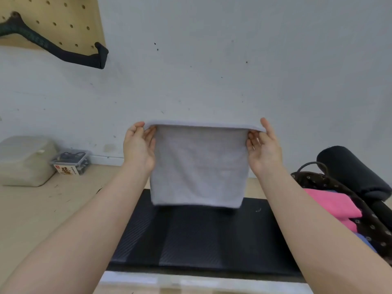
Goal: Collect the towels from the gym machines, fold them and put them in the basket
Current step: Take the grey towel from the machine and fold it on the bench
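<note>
Black ribbed padding of a flat bench point(201, 236) lies nearest, under both bare forearms. Above its far edge hangs a folded pale grey terry towel point(198, 166), doubled over at the top. The left hand point(139, 148) pinches its upper left corner between thumb and fingers; the right hand point(264, 149) pinches the upper right corner likewise. To the right sits a dark patterned fabric basket point(339, 194) holding pink folded towels point(333, 205). Behind stands a white wall point(233, 60).

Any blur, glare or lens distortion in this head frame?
Head view: soft, even light, no glare; the grey towel casts a faint shadow on the black mat. Wide-angle stretch enlarges the forearms near the bottom edge. Overall slightly soft; the beige bin looks blurred.
</note>
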